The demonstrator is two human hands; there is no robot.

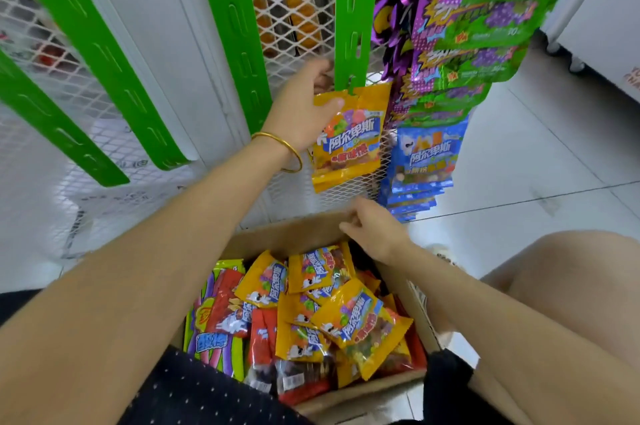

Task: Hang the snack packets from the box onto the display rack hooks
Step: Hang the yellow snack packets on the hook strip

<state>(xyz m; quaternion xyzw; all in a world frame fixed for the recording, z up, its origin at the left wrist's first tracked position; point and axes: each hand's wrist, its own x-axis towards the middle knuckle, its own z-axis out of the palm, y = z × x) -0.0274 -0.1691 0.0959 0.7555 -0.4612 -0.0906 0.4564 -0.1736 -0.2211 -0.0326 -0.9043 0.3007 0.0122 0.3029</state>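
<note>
L hand [304, 105] pinches the yellow pkt [349, 144] at its top edge, thumb in front, prob. to steady it at the lowest hook of the green strip [349, 8]. R hand [375, 230] hovers over the box [277, 237] far rim, fingers loosely curled, holding nothing, likely ready for the next 1. Spare pkts [349, 317] fill the box. Blue pkts [422, 161] hang just beside, crowding the right side; 3 bare strips [104, 60] hang at left.
</note>
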